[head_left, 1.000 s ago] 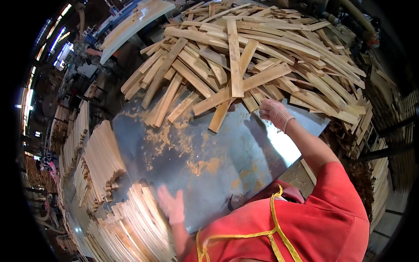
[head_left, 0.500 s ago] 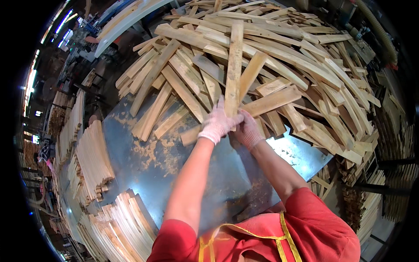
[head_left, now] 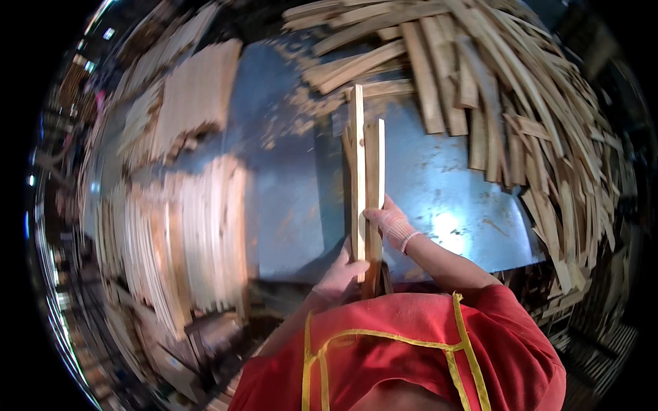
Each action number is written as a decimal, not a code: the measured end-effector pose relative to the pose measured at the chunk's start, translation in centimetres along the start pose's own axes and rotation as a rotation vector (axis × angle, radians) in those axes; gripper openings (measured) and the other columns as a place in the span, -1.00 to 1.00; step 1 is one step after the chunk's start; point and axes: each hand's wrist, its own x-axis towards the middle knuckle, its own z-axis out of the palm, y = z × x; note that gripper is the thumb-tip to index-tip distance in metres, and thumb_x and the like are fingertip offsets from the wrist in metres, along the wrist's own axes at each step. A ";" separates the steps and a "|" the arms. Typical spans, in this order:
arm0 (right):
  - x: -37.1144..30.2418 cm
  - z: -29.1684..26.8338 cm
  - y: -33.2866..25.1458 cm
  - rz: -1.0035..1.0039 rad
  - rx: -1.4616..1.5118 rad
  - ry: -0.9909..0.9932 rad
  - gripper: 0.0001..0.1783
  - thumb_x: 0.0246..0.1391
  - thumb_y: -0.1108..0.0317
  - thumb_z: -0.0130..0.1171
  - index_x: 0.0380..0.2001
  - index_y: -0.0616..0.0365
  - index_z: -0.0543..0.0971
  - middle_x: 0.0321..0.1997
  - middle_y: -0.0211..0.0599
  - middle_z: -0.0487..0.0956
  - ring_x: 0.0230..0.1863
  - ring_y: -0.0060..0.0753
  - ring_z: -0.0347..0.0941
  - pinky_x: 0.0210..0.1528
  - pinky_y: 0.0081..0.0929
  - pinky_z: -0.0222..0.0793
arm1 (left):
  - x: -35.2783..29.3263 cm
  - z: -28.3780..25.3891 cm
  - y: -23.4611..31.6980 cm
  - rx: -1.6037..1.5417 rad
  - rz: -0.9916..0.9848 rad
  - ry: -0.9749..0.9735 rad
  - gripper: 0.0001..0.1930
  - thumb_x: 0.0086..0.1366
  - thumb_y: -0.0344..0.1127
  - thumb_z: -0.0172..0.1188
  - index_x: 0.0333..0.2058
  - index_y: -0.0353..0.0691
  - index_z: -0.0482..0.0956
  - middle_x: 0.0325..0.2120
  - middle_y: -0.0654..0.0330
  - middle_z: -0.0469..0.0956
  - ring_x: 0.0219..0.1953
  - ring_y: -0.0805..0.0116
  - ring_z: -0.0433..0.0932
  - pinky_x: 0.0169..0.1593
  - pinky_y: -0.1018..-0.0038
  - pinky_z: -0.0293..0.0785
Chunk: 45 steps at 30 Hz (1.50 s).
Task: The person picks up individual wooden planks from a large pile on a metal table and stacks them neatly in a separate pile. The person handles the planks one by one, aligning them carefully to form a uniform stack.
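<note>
Close to my body, a few wooden slats (head_left: 358,151) stand on edge side by side, pointing away from me. My left hand (head_left: 337,279), in a pale knitted glove, grips their near end, thumb across the left slat. Farther up, my right hand (head_left: 392,225), gloved the same way, holds the right-hand slat (head_left: 380,164) from its outer side. Parts of both hands' fingers are hidden behind the wood. The slats' far ends reach over the blue-grey metal table (head_left: 288,205), near a loose slat lying crosswise (head_left: 389,89).
A large jumbled pile of slats (head_left: 493,82) covers the table's far right. On the left are neat rows of slats, one nearer (head_left: 212,233) and one farther (head_left: 199,89). Sawdust and chips (head_left: 301,109) lie on the tabletop. The table's front edge (head_left: 473,274) runs before my apron.
My hands have left the pile and come close to my body with slats, now held on edge. The view has swung left, putting the pile at upper right.
</note>
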 end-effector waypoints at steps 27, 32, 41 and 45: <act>0.0 17.1 -1.5 -0.193 -0.556 -0.601 -0.15 0.25 0.21 0.32 0.49 0.33 0.26 0.30 -0.03 0.59 0.23 -0.28 0.54 0.29 -0.47 0.41 | -12.8 -23.7 -5.0 1.594 0.220 1.317 -0.09 0.17 -0.06 0.40 0.44 -0.23 0.25 0.37 -0.11 0.29 0.38 -0.15 0.29 0.45 -0.03 0.19; 0.2 0.5 -3.7 -0.201 -0.288 -0.047 -0.18 0.25 0.26 0.28 0.48 0.38 0.26 0.38 0.04 0.53 0.34 -0.23 0.48 0.39 -0.38 0.37 | -5.4 -14.6 -1.4 1.564 0.146 0.893 0.01 0.23 0.20 0.32 0.49 -0.25 0.14 0.30 -0.13 0.38 0.25 -0.11 0.44 0.32 0.08 0.36; -1.4 -23.7 -11.9 -0.487 -0.249 0.246 -0.22 0.24 0.17 0.27 0.43 0.33 0.35 0.36 0.06 0.55 0.35 -0.16 0.50 0.38 -0.35 0.38 | 5.5 -3.5 6.7 1.231 -0.010 0.852 -0.12 0.16 -0.18 0.29 0.42 -0.33 0.18 0.04 -0.19 0.47 0.16 -0.23 0.51 0.27 0.04 0.46; -6.2 -35.8 -21.7 -0.521 -0.320 0.599 -0.31 0.29 0.24 0.27 0.42 0.25 0.40 0.39 0.02 0.53 0.39 -0.17 0.45 0.45 -0.34 0.33 | 0.6 -8.2 8.4 1.450 -0.510 0.953 -0.37 0.10 -0.36 0.33 0.18 -0.36 0.44 0.09 -0.19 0.48 0.23 -0.25 0.45 0.32 0.01 0.39</act>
